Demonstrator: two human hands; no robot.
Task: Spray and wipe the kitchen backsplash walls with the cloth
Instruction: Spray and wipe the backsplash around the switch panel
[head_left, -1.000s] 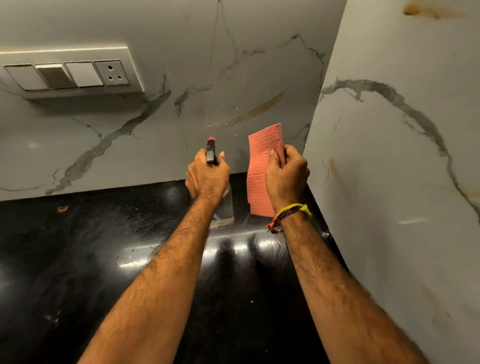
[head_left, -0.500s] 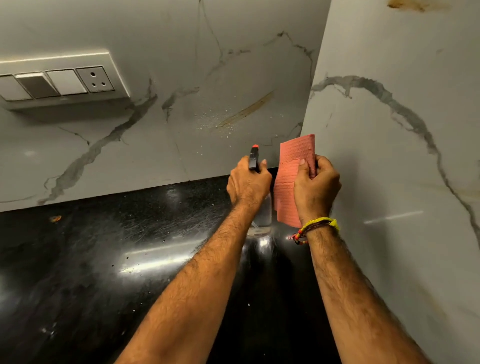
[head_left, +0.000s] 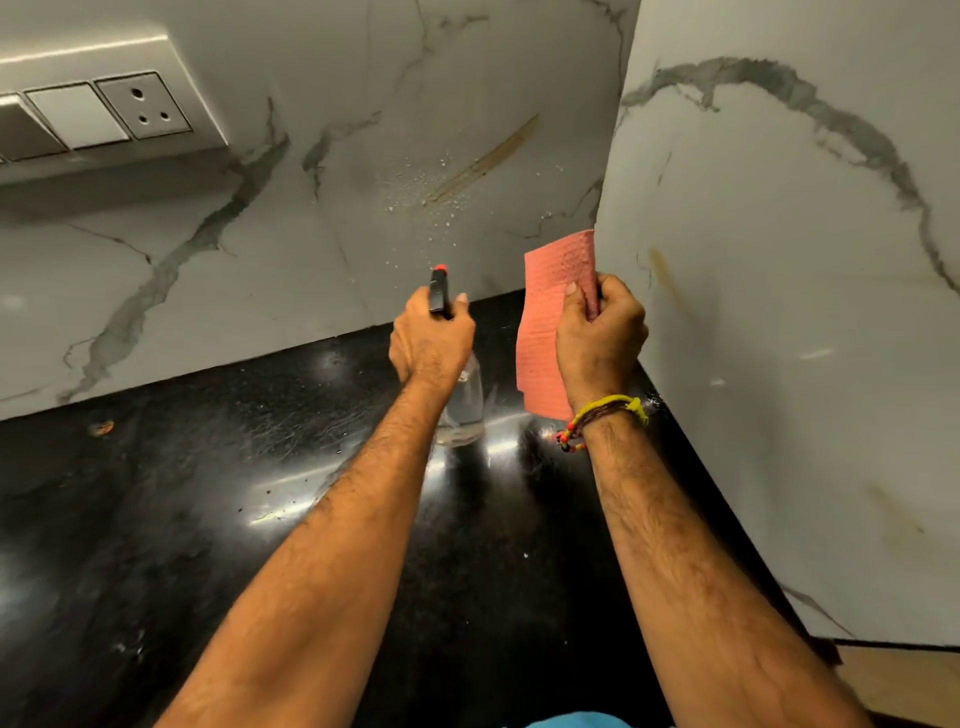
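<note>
My left hand (head_left: 428, 340) grips a clear spray bottle (head_left: 465, 408) with a black head and red nozzle, aimed at the back marble wall (head_left: 363, 208). Spray droplets and a brown streak (head_left: 483, 163) mark that wall above the nozzle. My right hand (head_left: 600, 338) holds a pink cloth (head_left: 550, 291) upright near the corner, hanging down in front of the counter. The right side wall (head_left: 805, 338) carries a faint brownish smear (head_left: 662, 270) close to the cloth.
A black glossy countertop (head_left: 208, 493) lies below both walls. A switch and socket panel (head_left: 104, 111) sticks out of the back wall at upper left. A small brown spot (head_left: 101, 427) sits on the counter near the wall. The side wall ends at lower right.
Both hands drifted right from a second ago, then steadied; the view has tilted down a little and more droplets show on the back wall. Bottle and cloth remain gripped.
</note>
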